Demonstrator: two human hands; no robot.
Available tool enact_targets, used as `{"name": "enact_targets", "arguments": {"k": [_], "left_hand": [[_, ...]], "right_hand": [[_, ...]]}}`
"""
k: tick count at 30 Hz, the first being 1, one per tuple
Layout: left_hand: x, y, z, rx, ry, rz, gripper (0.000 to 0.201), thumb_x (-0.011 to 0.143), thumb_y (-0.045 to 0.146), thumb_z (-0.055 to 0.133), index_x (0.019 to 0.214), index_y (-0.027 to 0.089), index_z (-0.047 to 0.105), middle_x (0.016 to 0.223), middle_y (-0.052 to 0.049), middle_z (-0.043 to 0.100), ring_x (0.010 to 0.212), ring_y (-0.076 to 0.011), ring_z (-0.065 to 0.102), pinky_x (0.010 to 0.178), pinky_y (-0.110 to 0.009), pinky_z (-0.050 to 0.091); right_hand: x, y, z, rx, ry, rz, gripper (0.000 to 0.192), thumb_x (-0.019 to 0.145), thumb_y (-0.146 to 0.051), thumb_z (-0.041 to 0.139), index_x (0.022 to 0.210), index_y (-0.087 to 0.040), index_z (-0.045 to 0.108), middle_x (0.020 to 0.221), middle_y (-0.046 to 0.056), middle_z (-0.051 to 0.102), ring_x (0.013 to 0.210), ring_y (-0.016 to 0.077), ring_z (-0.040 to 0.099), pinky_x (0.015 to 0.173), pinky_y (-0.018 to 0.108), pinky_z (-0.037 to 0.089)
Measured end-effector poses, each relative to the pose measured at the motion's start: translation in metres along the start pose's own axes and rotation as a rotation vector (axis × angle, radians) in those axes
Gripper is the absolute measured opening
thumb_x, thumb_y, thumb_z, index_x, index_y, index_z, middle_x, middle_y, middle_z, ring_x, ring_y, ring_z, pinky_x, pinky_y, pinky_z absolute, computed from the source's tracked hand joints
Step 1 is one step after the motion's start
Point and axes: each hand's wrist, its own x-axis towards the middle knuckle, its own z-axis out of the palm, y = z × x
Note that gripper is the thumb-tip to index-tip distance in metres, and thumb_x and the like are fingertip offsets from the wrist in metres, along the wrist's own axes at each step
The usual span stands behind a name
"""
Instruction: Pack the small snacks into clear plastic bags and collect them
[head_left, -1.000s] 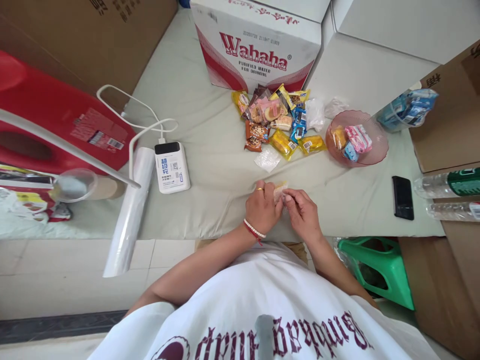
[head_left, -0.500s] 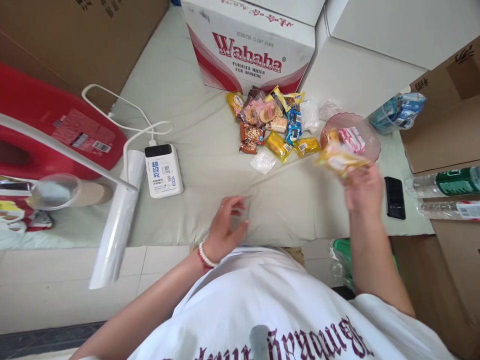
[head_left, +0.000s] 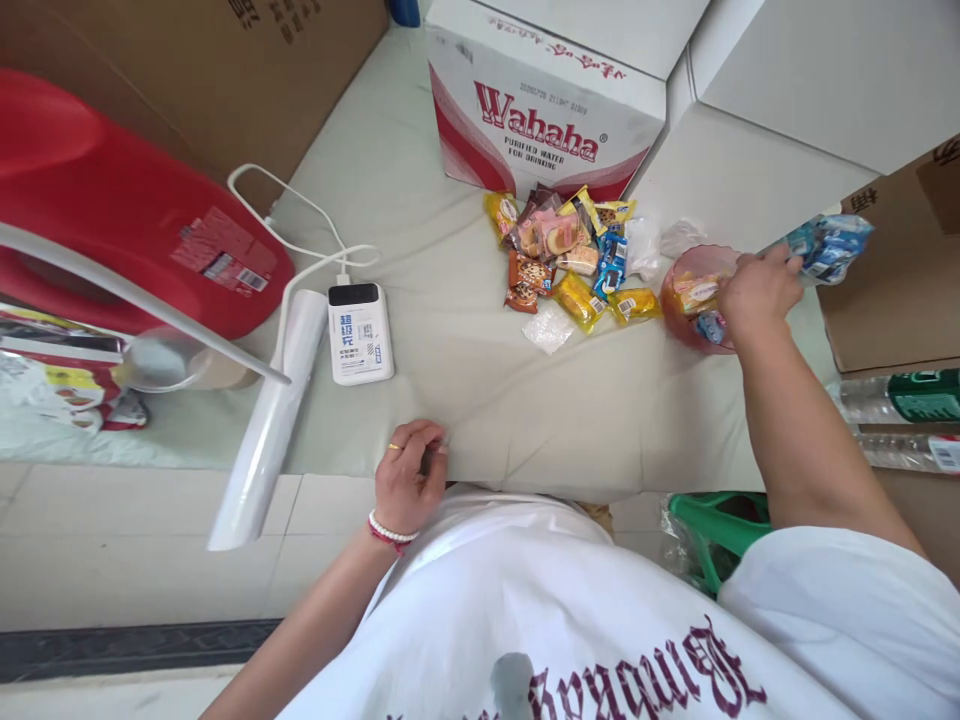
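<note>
My right hand [head_left: 761, 290] grips the right rim of a pink clear bowl [head_left: 677, 322], its fingers over the far side. The bowl looks tilted to the left. Inside it lie a yellow-wrapped snack [head_left: 697, 292] and a smaller blue-and-pink packet [head_left: 711, 326]. At the table's front edge rests my left hand [head_left: 411, 475], fingers curled in, with nothing visible in it. Left of the bowl is a pile of wrapped snacks [head_left: 559, 235], with two yellow packets [head_left: 579, 300] in front and a crumpled clear wrapper [head_left: 549, 328] beside them.
A Wahaha carton [head_left: 544, 120] stands behind the snacks. To the left are a power bank [head_left: 361, 345] with a white cable, a plastic roll [head_left: 270, 430] and a red jug [head_left: 150, 230]. On the right stand a cup of blue packets [head_left: 832, 250] and bottles [head_left: 919, 397].
The yellow-wrapped snack went from my right hand into the bowl, and that hand moved to the bowl's right rim. My left hand drew back left and curled. The view shifted.
</note>
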Motion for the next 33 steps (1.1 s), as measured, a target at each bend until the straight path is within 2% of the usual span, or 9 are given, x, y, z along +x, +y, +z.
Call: {"name": "enact_targets", "arguments": {"k": [2, 3, 6, 9, 12, 17, 22, 26, 33], "left_hand": [[0.0, -0.001, -0.002, -0.022, -0.004, -0.015, 0.013, 0.091, 0.02, 0.056, 0.099, 0.021, 0.067, 0.102, -0.01, 0.07, 0.092, -0.021, 0.069, 0.083, -0.035, 0.059], [0.001, -0.001, -0.003, -0.032, -0.01, -0.025, 0.013, 0.091, 0.021, 0.056, 0.098, 0.021, 0.067, 0.102, -0.01, 0.071, 0.092, -0.0211, 0.069, 0.083, -0.035, 0.059], [0.001, -0.001, -0.004, -0.063, -0.029, -0.053, 0.013, 0.088, 0.023, 0.058, 0.096, 0.021, 0.068, 0.101, -0.01, 0.072, 0.088, -0.0207, 0.069, 0.08, -0.034, 0.06], [0.001, -0.002, -0.005, -0.1, -0.051, -0.089, 0.012, 0.087, 0.025, 0.059, 0.093, 0.021, 0.069, 0.102, -0.01, 0.071, 0.089, -0.0212, 0.069, 0.08, -0.035, 0.06], [0.0, 0.001, -0.011, -0.188, -0.07, -0.159, 0.013, 0.09, 0.028, 0.058, 0.091, 0.02, 0.069, 0.104, -0.01, 0.07, 0.093, -0.0214, 0.069, 0.079, -0.035, 0.059], [0.015, 0.028, -0.01, -0.375, -0.116, -0.165, 0.015, 0.095, 0.028, 0.058, 0.094, 0.02, 0.071, 0.098, -0.009, 0.068, 0.086, -0.0178, 0.065, 0.072, -0.03, 0.056], [0.057, 0.061, 0.026, -0.53, -0.198, -0.291, 0.022, 0.094, 0.037, 0.062, 0.104, 0.02, 0.071, 0.096, -0.007, 0.068, 0.077, -0.0148, 0.063, 0.064, -0.026, 0.051], [0.078, 0.074, 0.054, -0.581, -0.318, -0.197, 0.019, 0.093, 0.035, 0.064, 0.098, 0.019, 0.073, 0.088, -0.003, 0.068, 0.074, -0.0141, 0.061, 0.067, -0.026, 0.048], [0.069, 0.075, 0.067, -0.575, -0.297, -0.14, 0.016, 0.09, 0.034, 0.07, 0.084, 0.021, 0.077, 0.073, -0.001, 0.065, 0.071, -0.0141, 0.057, 0.068, -0.027, 0.042]], "right_hand": [[-0.006, -0.037, 0.004, -0.115, 0.115, 0.01, 0.023, 0.097, -0.036, 0.06, 0.081, -0.02, 0.066, 0.107, 0.017, 0.063, 0.119, 0.038, 0.058, 0.089, 0.049, 0.049], [-0.012, -0.059, 0.012, -0.145, 0.075, 0.026, 0.02, 0.095, -0.033, 0.06, 0.082, -0.021, 0.068, 0.101, 0.015, 0.064, 0.112, 0.0365, 0.06, 0.09, 0.05, 0.049], [-0.039, -0.125, 0.058, 0.025, -0.31, -0.085, 0.014, 0.092, -0.026, 0.059, 0.092, -0.02, 0.072, 0.091, 0.007, 0.071, 0.085, 0.0251, 0.065, 0.082, 0.04, 0.051], [-0.068, -0.172, 0.111, 0.048, -0.47, -0.089, 0.015, 0.093, -0.028, 0.061, 0.096, -0.018, 0.072, 0.094, 0.008, 0.072, 0.081, 0.0215, 0.063, 0.078, 0.034, 0.049], [-0.085, -0.19, 0.139, 0.006, -0.508, -0.025, 0.013, 0.09, -0.023, 0.063, 0.099, -0.017, 0.07, 0.101, 0.012, 0.07, 0.084, 0.0223, 0.061, 0.077, 0.034, 0.047], [-0.117, -0.189, 0.124, 0.264, -0.422, -0.024, 0.015, 0.095, -0.027, 0.056, 0.098, -0.02, 0.069, 0.094, 0.007, 0.068, 0.083, 0.0192, 0.061, 0.08, 0.032, 0.049], [-0.165, -0.197, 0.094, 0.517, -0.364, -0.018, 0.022, 0.098, -0.042, 0.058, 0.099, -0.023, 0.07, 0.093, 0.005, 0.067, 0.079, 0.0178, 0.062, 0.073, 0.031, 0.051], [-0.188, -0.205, 0.081, 0.554, -0.336, -0.057, 0.024, 0.099, -0.044, 0.059, 0.102, -0.025, 0.073, 0.097, 0.007, 0.07, 0.089, 0.0202, 0.066, 0.082, 0.035, 0.054], [-0.213, -0.213, 0.087, 1.053, -0.354, 0.388, 0.035, 0.085, -0.055, 0.078, 0.104, -0.027, 0.072, 0.098, 0.003, 0.075, 0.088, 0.0188, 0.071, 0.084, 0.034, 0.059]]}}
